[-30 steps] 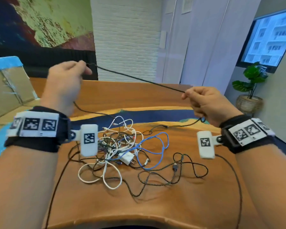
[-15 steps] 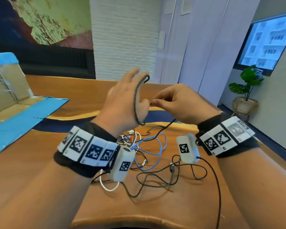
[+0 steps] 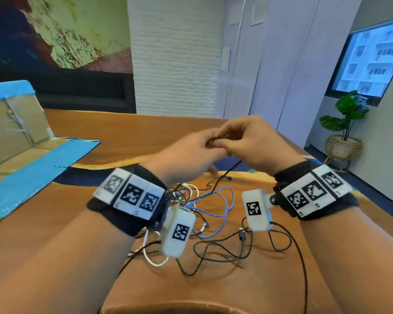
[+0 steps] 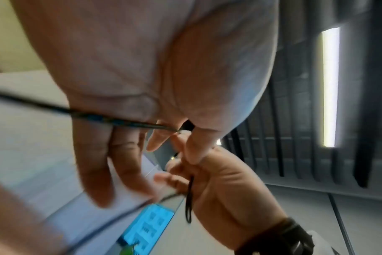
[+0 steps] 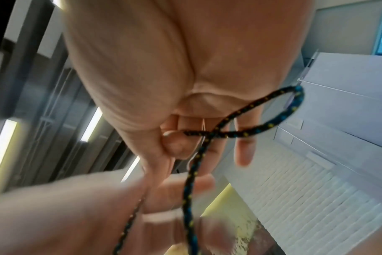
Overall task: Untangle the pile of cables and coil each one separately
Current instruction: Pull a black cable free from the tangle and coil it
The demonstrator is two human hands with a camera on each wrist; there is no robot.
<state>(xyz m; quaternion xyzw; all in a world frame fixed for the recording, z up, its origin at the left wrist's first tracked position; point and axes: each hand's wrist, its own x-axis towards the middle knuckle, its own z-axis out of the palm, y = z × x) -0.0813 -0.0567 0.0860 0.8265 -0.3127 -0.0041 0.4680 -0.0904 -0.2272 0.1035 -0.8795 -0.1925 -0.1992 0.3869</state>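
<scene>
Above the table my left hand [image 3: 210, 147] and right hand [image 3: 226, 143] meet, both gripping one black braided cable [image 3: 218, 138]. In the right wrist view this blue- and yellow-flecked cable [image 5: 273, 117] forms a small loop, pinched at its crossing by my right thumb and forefinger. The left wrist view shows the cable [image 4: 111, 120] running across my left fingers to the thumb. Its tail [image 3: 232, 169] drops to the table. Below lies the tangled pile [image 3: 186, 198] with a blue cable [image 3: 225, 209], a white cable [image 3: 150, 259] and another braided black cable [image 3: 213, 252].
An opened cardboard box [image 3: 21, 137] with blue-taped flaps lies at the table's left. The wooden table [image 3: 123, 137] stretches beyond my hands. Its front edge [image 3: 191, 307] is near my body. A potted plant [image 3: 343, 132] stands on the floor at the right.
A second ago my hands were wide apart, stretching the black cable taut. They have come together, and my left fingers, which were spread with a loop round them, now curl onto the cable.
</scene>
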